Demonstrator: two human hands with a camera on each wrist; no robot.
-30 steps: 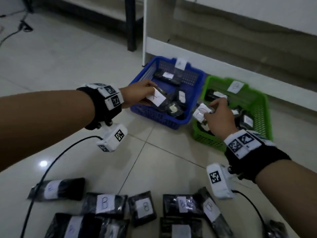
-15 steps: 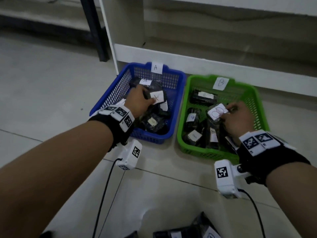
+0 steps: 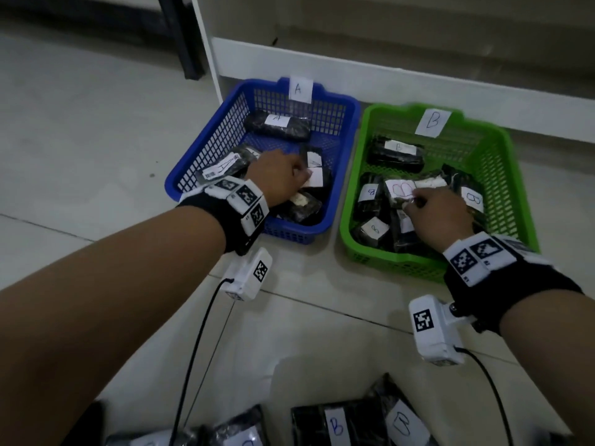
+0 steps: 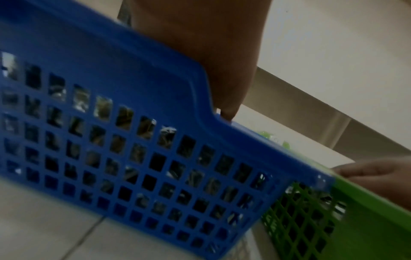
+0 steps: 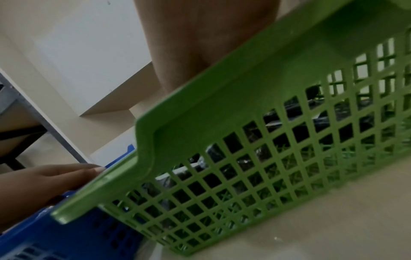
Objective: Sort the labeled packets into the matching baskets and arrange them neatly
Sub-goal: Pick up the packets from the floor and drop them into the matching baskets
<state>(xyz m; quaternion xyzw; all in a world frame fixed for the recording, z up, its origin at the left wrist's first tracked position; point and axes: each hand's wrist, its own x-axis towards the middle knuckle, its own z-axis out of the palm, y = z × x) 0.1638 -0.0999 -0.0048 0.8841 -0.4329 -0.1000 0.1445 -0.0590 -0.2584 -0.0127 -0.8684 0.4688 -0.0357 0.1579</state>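
The blue basket (image 3: 206,156) tagged A and the green basket (image 3: 515,188) tagged B stand side by side on the floor, each holding several black packets with white labels. My left hand (image 3: 301,175) is down inside the blue basket, fingers curled on a white-labelled packet (image 3: 317,177). Inside the green basket, my right hand (image 3: 415,201) pinches the near edge of a packet marked B (image 3: 401,189). The wrist views show only the outer mesh walls, blue basket (image 4: 133,140) and green basket (image 5: 244,158); the fingertips are hidden behind the rims.
Several loose labelled packets (image 3: 338,426) lie on the tiled floor at the near edge. A white cabinet base (image 3: 386,66) runs right behind the baskets, with a black leg (image 3: 183,37) at the far left. Cables (image 3: 196,349) trail from the wrist cameras.
Both hands have gone forward and down into their baskets with the packets they carried. The view has shifted toward the baskets, so most floor packets have dropped out of sight.
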